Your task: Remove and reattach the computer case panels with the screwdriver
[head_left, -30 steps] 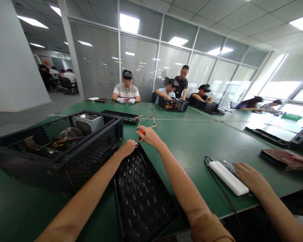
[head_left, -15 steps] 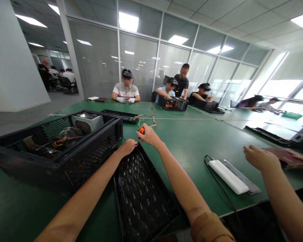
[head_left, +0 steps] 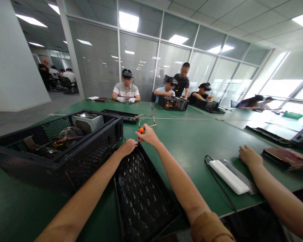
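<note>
Right hand (head_left: pixel 148 135) was closed round an orange-handled screwdriver (head_left: pixel 140 130), tip pointed down at the 12 o'clock corner of a black PC front panel (head_left: pixel 143 196). Left hand (head_left: pixel 128 147) was at that same corner, fingers drawn in narrow and touching the edge; contact was small and partly hidden, so couldn't tell if it pinched anything else. Panel lay flat on the green table (head_left: pixel 192 141), hollow side up, between the forearms. From the panel: open black computer case (head_left: pixel 91 158) at 10 o'clock, grey power supply (head_left: pixel 89 123) at the case's 2 o'clock end; loose flat cables (head_left: pixel 154 117) at 12; white oblong device (head_left: pixel 228 177) near 3, a co-worker's hand (head_left: pixel 249 156) just beyond it, and a reddish circuit board (head_left: pixel 288 158) farther out.
</note>
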### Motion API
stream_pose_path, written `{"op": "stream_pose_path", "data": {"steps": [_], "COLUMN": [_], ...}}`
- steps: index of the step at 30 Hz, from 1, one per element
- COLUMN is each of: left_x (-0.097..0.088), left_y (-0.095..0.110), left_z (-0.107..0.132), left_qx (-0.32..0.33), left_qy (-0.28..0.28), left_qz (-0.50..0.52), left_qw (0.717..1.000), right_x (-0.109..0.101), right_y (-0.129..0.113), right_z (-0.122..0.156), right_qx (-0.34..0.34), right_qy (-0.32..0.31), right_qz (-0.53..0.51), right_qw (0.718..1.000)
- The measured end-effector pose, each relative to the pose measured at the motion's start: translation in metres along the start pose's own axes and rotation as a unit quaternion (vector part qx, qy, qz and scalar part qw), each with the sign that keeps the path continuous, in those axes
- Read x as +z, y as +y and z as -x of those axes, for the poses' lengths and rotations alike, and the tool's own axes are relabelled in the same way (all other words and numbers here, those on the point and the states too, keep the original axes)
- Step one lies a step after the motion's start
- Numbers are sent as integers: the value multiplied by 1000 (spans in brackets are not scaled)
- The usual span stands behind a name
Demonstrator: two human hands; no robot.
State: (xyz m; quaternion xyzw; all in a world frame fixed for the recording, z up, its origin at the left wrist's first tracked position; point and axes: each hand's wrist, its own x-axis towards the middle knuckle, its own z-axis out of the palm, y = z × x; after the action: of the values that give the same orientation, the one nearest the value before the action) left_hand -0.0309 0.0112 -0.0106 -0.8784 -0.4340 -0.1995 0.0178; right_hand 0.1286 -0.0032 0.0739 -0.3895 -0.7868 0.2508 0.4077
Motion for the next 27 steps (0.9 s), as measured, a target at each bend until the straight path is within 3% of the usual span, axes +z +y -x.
{"op": "stream_pose_path", "data": {"steps": [7, 10, 15, 27], "left_x": [1, 0, 1, 1], "left_y": [0, 0, -2, -1], "left_z": [0, 0, -1, 0], "left_qx": [-8, -13, -22, -34], "left_qy": [-6, -6, -2, 14], "left_qz": [-18, -16, -8, 19], "left_qw": [1000, 1000, 1000, 999], "right_x": [7, 4, 2, 6], "right_y": [12, 19, 21, 13], "right_z": [-6, -9, -10, -4], "right_qx": [42, 52, 60, 91], "right_qy": [66, 56, -10, 38], "right_qz": [-73, -105, -139, -149], "right_qw": [994, 991, 988, 984]}}
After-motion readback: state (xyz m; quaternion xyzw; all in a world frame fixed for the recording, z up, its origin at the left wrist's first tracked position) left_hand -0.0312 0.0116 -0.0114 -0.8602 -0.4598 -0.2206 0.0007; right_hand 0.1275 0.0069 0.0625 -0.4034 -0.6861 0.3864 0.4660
